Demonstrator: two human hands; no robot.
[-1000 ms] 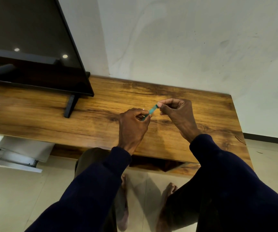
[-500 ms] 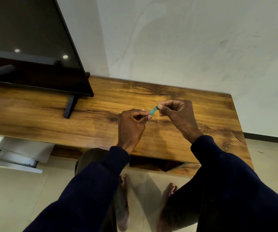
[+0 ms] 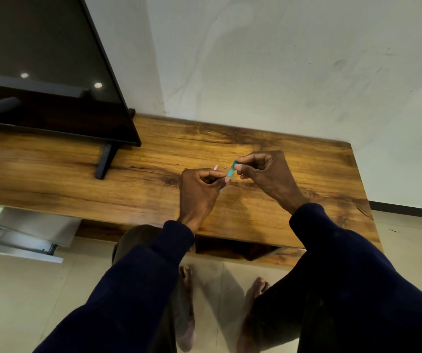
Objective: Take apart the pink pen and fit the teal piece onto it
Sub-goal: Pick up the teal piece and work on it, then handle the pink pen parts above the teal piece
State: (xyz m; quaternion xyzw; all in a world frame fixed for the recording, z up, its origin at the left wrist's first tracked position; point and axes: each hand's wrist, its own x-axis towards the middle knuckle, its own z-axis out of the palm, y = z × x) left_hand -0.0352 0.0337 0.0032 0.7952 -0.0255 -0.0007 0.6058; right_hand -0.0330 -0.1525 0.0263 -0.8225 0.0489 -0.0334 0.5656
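Over the wooden table [image 3: 154,159] my two hands meet. My right hand [image 3: 268,174] pinches the upper end of a short teal piece [image 3: 231,170] between thumb and forefinger. My left hand [image 3: 199,189] is closed around the pink pen, of which only a pale pink tip [image 3: 215,167] shows above the fingers; the rest is hidden in the fist. The teal piece's lower end sits at my left fingertips, and its joint with the pen is hidden. A tiny metallic bit [image 3: 225,167] shows between the pink tip and the teal piece.
A black TV screen [image 3: 47,80] on a stand [image 3: 105,161] occupies the table's left part. A white wall rises behind. Below the near edge are the tiled floor, my bare feet [image 3: 187,301] and a white drawer unit [image 3: 14,240] at the left.
My hands have drawn slightly apart. A pink tip and a tiny metallic bit now show above my left fingers, where earlier only the teal piece was visible.
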